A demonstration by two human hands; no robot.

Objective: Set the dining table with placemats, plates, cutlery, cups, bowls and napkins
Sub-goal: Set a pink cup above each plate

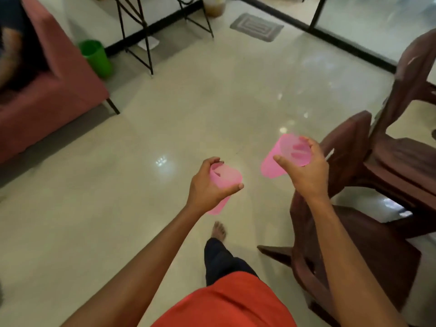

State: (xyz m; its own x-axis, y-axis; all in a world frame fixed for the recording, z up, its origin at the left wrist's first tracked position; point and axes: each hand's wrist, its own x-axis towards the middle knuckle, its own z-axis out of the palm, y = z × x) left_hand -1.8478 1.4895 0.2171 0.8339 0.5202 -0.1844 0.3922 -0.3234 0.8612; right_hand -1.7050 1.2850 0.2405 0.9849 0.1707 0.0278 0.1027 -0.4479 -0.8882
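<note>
Two empty pink cups: left cup point(224, 182) in left hand point(207, 185), right cup point(280, 156) in right hand point(306, 171)

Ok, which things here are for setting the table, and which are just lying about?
For the job: left pink cup, gripped by the left hand; right pink cup, gripped by the right hand.
Lying about: green bin, grey mat, pink sofa, brown chairs.

A home living room: pink sofa point(54, 90), brown plastic chairs point(377, 185), glossy tiled floor point(165, 114), doormat point(256, 27).
</note>
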